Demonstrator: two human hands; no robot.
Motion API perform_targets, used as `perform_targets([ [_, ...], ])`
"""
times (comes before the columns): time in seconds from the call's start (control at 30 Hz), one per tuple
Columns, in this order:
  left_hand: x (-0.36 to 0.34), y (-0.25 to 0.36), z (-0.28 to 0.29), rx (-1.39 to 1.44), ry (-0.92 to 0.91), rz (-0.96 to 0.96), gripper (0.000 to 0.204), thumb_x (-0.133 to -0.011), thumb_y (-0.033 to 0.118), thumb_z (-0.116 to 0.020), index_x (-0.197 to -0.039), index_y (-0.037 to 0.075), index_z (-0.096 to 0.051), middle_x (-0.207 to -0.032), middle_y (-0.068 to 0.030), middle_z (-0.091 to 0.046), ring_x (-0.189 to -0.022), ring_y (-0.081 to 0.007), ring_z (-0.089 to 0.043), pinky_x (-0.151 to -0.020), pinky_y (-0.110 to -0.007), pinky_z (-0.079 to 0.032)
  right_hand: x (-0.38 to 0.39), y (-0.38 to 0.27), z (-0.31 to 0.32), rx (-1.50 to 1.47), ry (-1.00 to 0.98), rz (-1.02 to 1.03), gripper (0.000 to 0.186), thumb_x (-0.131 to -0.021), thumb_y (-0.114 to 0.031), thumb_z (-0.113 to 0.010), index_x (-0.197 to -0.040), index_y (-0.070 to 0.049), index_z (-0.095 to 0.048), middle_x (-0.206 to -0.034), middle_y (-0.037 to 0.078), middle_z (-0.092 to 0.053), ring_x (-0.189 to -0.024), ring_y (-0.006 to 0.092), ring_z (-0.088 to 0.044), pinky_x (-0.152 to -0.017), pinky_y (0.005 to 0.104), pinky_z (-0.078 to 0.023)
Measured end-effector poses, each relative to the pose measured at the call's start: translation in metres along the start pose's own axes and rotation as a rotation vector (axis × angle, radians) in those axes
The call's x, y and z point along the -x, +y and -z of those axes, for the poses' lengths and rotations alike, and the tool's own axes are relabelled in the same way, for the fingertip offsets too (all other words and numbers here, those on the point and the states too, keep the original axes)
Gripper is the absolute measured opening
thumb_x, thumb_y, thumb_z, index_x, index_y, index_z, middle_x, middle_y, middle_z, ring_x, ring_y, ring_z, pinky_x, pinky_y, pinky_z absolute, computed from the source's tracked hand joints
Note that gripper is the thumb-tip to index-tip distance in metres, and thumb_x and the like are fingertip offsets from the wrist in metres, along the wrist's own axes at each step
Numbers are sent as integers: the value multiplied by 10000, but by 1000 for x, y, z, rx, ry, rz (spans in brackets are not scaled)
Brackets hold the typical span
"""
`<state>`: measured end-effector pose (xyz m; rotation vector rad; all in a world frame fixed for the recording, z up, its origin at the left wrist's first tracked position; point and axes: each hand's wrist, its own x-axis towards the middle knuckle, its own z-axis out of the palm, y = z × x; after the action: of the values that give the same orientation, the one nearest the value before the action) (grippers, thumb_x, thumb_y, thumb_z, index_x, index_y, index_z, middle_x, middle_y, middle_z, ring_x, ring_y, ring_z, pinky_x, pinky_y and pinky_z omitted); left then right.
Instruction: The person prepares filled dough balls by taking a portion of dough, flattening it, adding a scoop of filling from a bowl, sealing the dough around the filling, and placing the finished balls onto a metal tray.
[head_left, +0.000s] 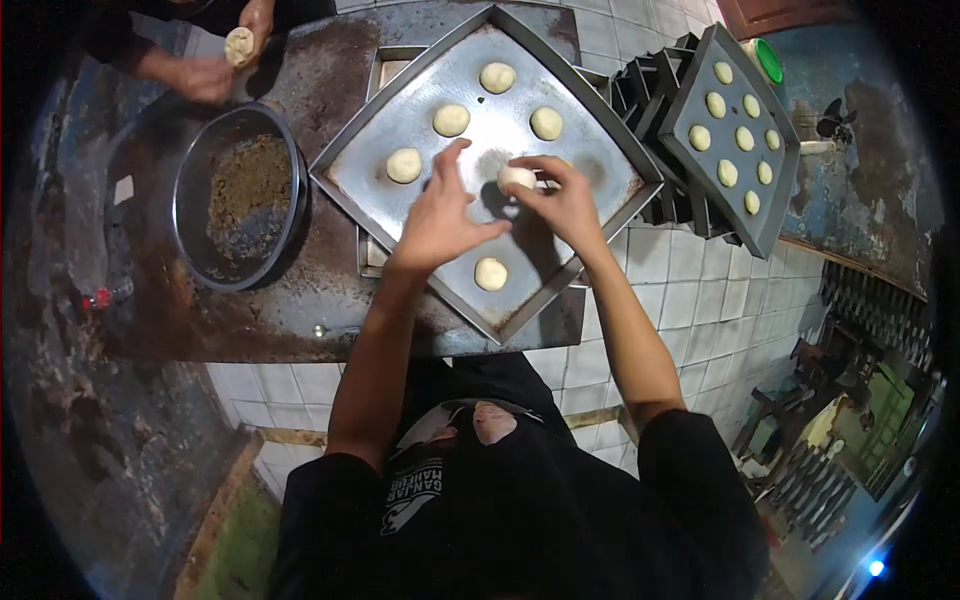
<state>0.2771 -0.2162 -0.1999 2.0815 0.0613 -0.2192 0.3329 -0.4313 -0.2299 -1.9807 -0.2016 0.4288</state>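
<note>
In front of me a square metal baking tray [470, 55] lies turned like a diamond on the table. Several pale round dough balls sit spaced out on it, among them one dough ball [497, 77] at the far corner and another dough ball [490, 274] at the near corner. My right hand [562, 205] grips a dough ball [516, 179] between thumb and fingers above the tray's middle. To its left, my left hand [440, 222] is over the tray with thumb and fingers spread, holding nothing.
At left stands a large grey basin [187, 215] of brown crumbly filling. Beyond it, another person's hands [205, 78] hold a piece of filled dough [239, 46]. A stack of trays rises at right, its top tray [690, 155] bearing dough balls. A metal spoon [320, 330] lies near the table edge.
</note>
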Motion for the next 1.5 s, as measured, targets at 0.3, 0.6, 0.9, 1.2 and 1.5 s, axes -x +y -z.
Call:
perform_targets([
  [0.3, 103, -67, 28, 99, 287, 156, 891, -808, -53, -836, -1531, 83, -334, -1306, -152, -581, -863, -166, -637, -721, -295, -556, -50, 64, -77, 1092, -108, 528, 899, -1032, -597, -509, -1534, 143, -414, -1706, 248, -303, -1601, 355, -266, -1299, 471, -258],
  [0.6, 122, -74, 31, 364, 431, 103, 603, -887, -69, -768, -1381, 78, -456, -1096, -33, -607, -692, -55, -487, -633, -237, -450, -65, 56, 15, 407, -30, 155, 593, -976, -382, -740, -1405, 11, -622, -1377, 262, -661, -1258, 375, -662, -1061, 443, -520],
  [0.9, 90, -64, 36, 729, 367, 262, 312, -1073, 143, -612, -1326, -21, -529, -1065, -62, -698, -921, -127, -665, -865, -280, -544, -14, 39, 27, 122, -212, -216, 333, -864, -197, -839, -1098, 25, -757, -858, 67, -754, -786, 136, -685, -745, 308, -549],
  [1.2, 84, -16, 93, 849, 639, 83, 490, -1154, 421, -489, -854, 43, -575, -743, 36, -537, -699, -62, -508, -625, -275, -432, 51, -168, -168, -492, -150, 175, 255, -933, -117, -820, -1104, 25, -695, -930, 35, -705, -895, 109, -653, -790, 261, -529],
  [1.5, 166, -80, 227, 1233, 660, 43, 363, -1135, 401, -460, -1035, 76, -586, -1000, -43, -641, -899, -107, -626, -767, -264, -521, 40, -277, -255, -441, -231, -38, 155, -1010, -93, -736, -1086, 38, -767, -966, 31, -754, -866, 78, -654, -771, 249, -527],
])
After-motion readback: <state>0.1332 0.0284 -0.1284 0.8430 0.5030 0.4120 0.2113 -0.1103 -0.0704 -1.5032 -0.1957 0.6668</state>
